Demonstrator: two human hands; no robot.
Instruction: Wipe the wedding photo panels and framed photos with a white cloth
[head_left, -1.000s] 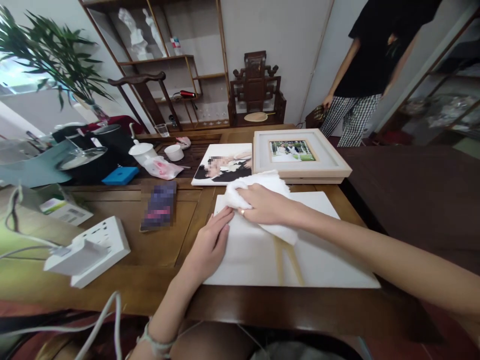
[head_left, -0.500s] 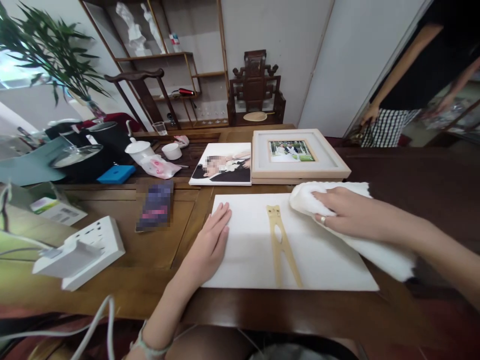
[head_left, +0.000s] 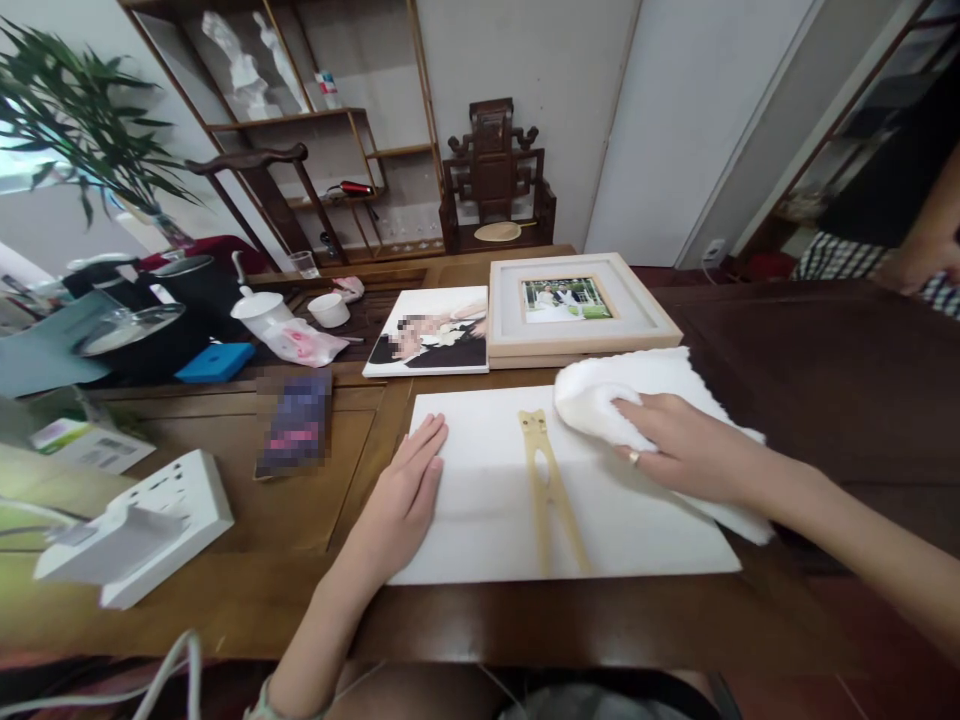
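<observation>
Wiping appears to be the work in hand: the right hand (head_left: 675,445), fingers bunched into a white cloth (head_left: 660,375), presses it on the far right part of a white board (head_left: 480,530). A second ago the cloth covered the head of the tan forked piece (head_left: 550,494); that piece is now exposed, suggesting attention has passed to the board's right side. The left hand (head_left: 405,500) grips nothing, its fingers laid flat along the left edge. The board lies flat at the near edge of the table (head_left: 630,620), long axis running left to right. The forked piece lies crosswise to this, joined end away from the person, legs spreading nearward; its fixing cannot be determined.
</observation>
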